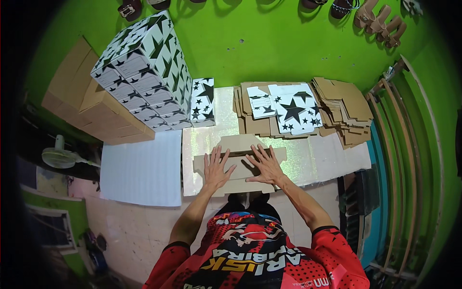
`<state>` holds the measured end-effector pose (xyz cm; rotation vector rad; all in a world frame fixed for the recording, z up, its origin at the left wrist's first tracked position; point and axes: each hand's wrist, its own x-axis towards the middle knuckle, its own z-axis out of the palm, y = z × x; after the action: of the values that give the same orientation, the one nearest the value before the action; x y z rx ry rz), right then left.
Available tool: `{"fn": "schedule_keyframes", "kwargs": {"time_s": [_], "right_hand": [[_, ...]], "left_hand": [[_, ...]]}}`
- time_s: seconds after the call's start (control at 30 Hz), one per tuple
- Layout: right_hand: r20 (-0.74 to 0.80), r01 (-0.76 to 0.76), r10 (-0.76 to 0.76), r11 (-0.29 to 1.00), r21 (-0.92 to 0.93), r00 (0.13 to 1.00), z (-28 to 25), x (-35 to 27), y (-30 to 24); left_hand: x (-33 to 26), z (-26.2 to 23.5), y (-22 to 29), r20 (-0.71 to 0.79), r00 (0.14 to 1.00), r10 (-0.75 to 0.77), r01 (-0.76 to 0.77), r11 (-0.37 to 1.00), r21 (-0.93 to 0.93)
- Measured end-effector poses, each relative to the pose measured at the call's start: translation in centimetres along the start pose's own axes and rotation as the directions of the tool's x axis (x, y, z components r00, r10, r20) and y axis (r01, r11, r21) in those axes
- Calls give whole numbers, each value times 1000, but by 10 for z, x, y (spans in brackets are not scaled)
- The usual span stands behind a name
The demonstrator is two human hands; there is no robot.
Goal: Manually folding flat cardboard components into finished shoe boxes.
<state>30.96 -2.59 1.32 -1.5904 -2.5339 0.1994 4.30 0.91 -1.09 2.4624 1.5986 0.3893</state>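
1. The flat cardboard blank (239, 164) is spread on the glittery sheet (308, 159) that covers the floor, directly in front of the person's knees, brown side up, with its flaps reaching out to left and right.
2. The left hand (215, 168) is laid flat on the left half of the blank, fingers spread and released; nothing is gripped by it.
3. The right hand (264, 165) is pressed palm-down on the right half, fingers fanned toward the middle panel, likewise released and grasping nothing.
4. For the fold in hand to come out clean, it is judged that the panel should be held down evenly by both palms, so the blank is not slid on the smooth sheet while a flap is raised.
5. The crease is best followed along the scored line; an off-line fold would likely leave a skewed box.
6. Beyond the hands, a stack of unfolded blanks (269, 120) is seen, topped by star-printed white pieces (293, 111), with a further brown pile (346, 113) fanned out to its right.
7. To the left, finished star-printed boxes (144, 72) are stacked against plain brown cartons (91, 106), and one box (202, 102) is stood beside them.
8. A white corrugated sheet (142, 168) is laid on the floor at the left.
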Motion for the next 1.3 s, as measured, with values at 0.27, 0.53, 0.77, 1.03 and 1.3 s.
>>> {"fn": "schedule_keyframes", "kwargs": {"time_s": [0.27, 0.53, 0.77, 1.03, 1.3], "right_hand": [[68, -75, 72, 996, 38, 995, -5, -1, -7], [220, -15, -29, 980, 197, 975, -5, -4, -16], [158, -6, -16, 990, 138, 987, 4, -10, -1], [127, 61, -86, 979, 195, 988, 1, -10, -7], [-5, 178, -182, 954, 240, 983, 2, -42, -27]], "left_hand": [[12, 1, -5, 28, 1000, 8, -8, 1000, 19], [28, 11, -12, 134, 991, 22, -22, 1000, -6], [33, 7, -12, 183, 981, 63, -54, 997, -53], [16, -19, -25, 124, 990, 62, -50, 994, -98], [-51, -10, -47, -3, 990, -139, 137, 977, -163]]}}
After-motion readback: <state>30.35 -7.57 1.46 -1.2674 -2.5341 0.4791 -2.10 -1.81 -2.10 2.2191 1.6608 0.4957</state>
